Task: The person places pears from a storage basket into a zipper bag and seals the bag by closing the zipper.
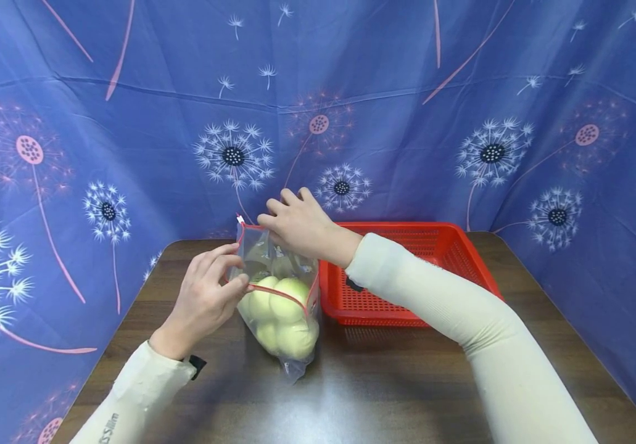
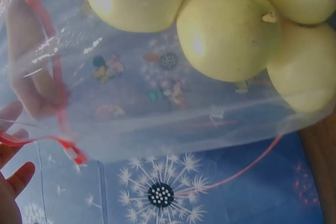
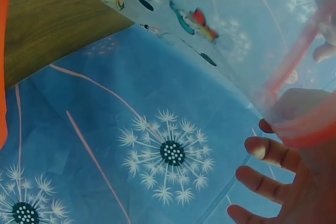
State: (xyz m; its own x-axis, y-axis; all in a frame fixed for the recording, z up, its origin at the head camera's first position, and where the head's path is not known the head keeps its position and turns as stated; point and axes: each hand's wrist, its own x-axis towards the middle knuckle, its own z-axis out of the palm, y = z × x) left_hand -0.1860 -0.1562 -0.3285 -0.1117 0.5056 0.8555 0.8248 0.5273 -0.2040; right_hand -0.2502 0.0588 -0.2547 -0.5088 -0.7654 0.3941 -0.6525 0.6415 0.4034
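Observation:
A clear plastic zip bag (image 1: 279,266) with red edging stands upright on the table, its mouth spread. Several round, pale yellow-green fruits (image 1: 287,336) fill its lower part; one shows a short stem in the left wrist view. My left hand (image 1: 203,299) pinches the near-left side of the rim, the thumb by the red edging. From the far side, my right hand (image 1: 301,227) holds the back rim. In the right wrist view its fingers (image 3: 270,182) are spread outside the plastic, while its thumb is seen through it. A zip slider (image 1: 240,219) hangs at the rim's left corner.
A red perforated plastic basket (image 1: 373,317) sits right beside the bag, partly behind my right forearm. The brown wooden table (image 1: 384,382) meets a blue dandelion-print cloth (image 1: 395,154) at its back and sides.

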